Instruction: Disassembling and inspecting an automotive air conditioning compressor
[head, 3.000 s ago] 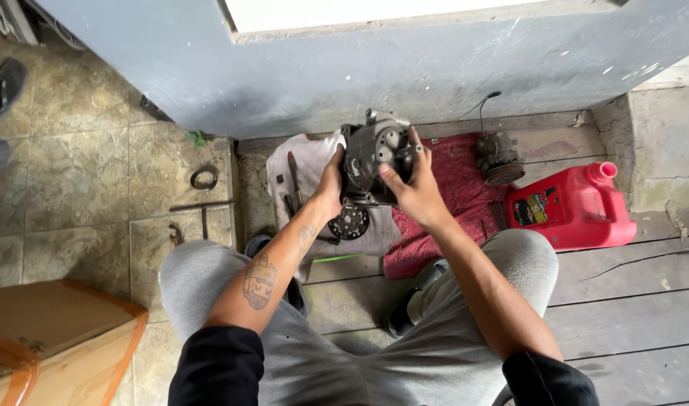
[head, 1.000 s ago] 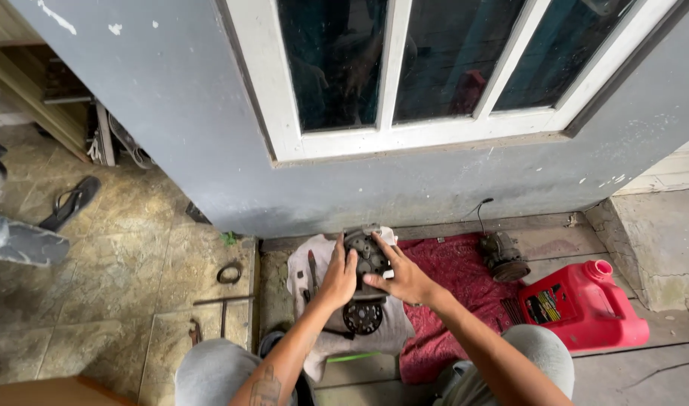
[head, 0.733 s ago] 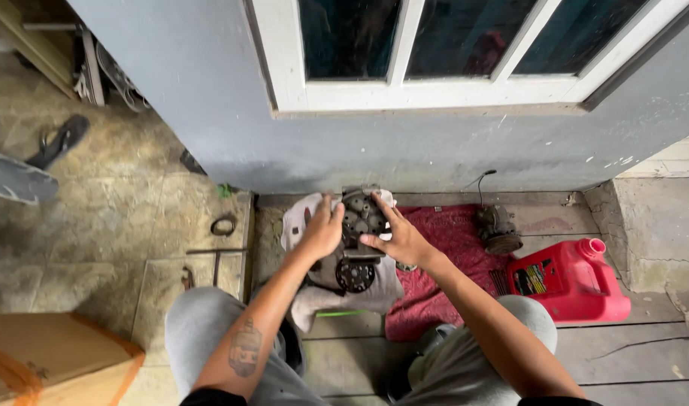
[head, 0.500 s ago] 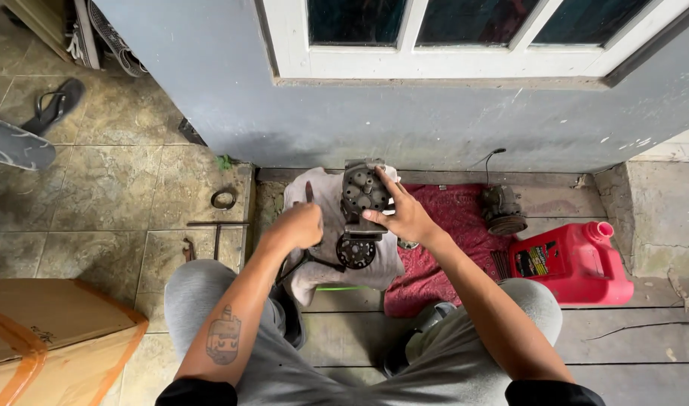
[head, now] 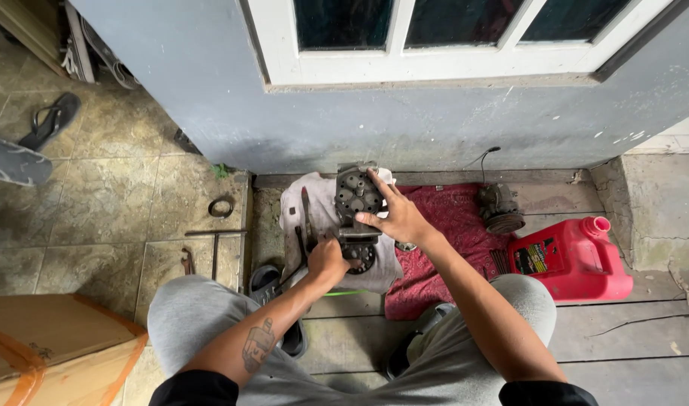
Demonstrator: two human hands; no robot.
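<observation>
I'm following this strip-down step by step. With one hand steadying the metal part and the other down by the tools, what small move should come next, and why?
Probably lift a tool from the pale cloth and bring it up to the dark metal part. The right hand braces that part from the side, while the left hand is closed low beside the long tools lying there. What it grips is not clear.

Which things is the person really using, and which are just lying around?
In use:
metal machine part, steadied by right hand
left hand, closed low at it
grey cloth underneath

Lying about:
red jug
second metal part
sandal
cardboard box
</observation>
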